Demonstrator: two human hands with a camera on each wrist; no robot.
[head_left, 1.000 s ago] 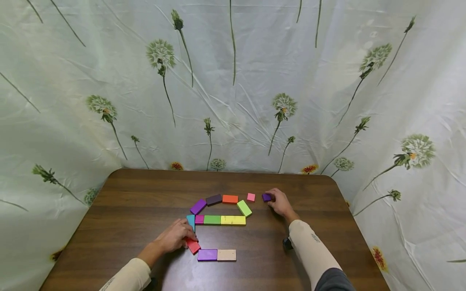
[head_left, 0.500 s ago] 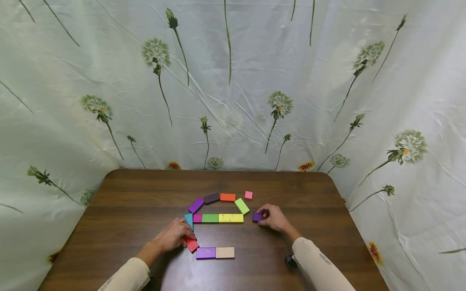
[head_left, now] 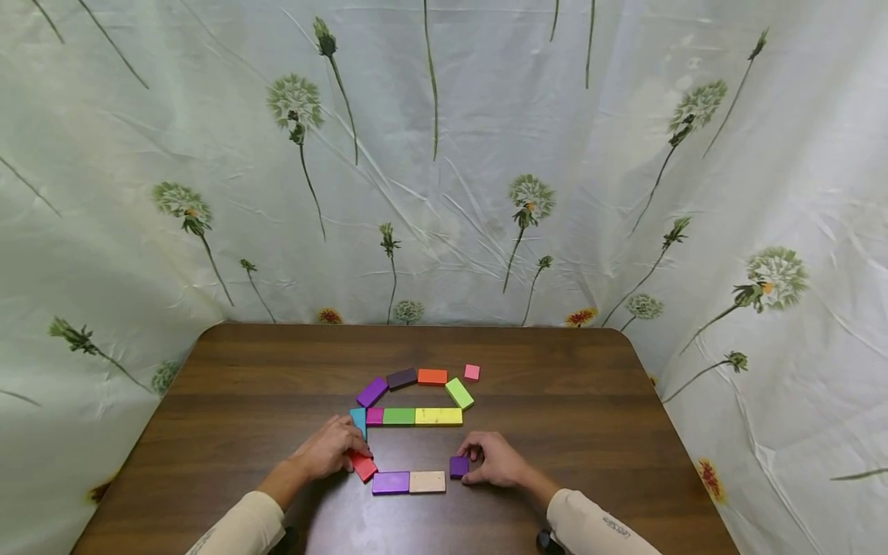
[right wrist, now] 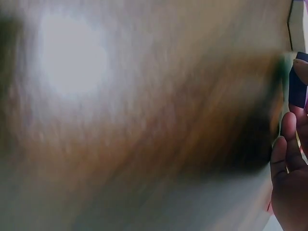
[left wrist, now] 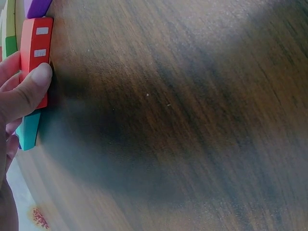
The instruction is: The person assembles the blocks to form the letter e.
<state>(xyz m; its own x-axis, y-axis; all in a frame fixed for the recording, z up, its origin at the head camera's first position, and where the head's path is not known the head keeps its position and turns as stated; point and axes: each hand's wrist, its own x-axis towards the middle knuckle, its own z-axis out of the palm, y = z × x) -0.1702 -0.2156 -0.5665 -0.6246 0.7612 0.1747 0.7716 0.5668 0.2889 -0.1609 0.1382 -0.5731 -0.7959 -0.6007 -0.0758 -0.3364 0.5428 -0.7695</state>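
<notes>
My left hand [head_left: 330,449] grips a red block [head_left: 364,465], thumb on one long side; the left wrist view shows two pale marks on it. A teal block [head_left: 358,420] lies beyond the red one. Near the red block's lower end starts a row of a purple block [head_left: 391,483] and a beige block [head_left: 427,482]. In my right hand [head_left: 496,461] a small dark purple block [head_left: 459,467] is pinched between thumb and fingers, just right of the beige block with a narrow gap. The right wrist view catches this dark block [right wrist: 298,86] at its right edge.
Above lies a row of magenta [head_left: 375,417], green [head_left: 398,417] and yellow blocks [head_left: 438,417]. Over it arch a violet block [head_left: 372,391], a dark block [head_left: 402,378], an orange block [head_left: 432,376] and a lime block [head_left: 459,393]. A pink cube [head_left: 472,373] sits apart on the wooden table [head_left: 555,385].
My right hand has carried the dark purple block from beside the pink cube toward me and leftward, to near the beige block. The left hand stays on the red block.
</notes>
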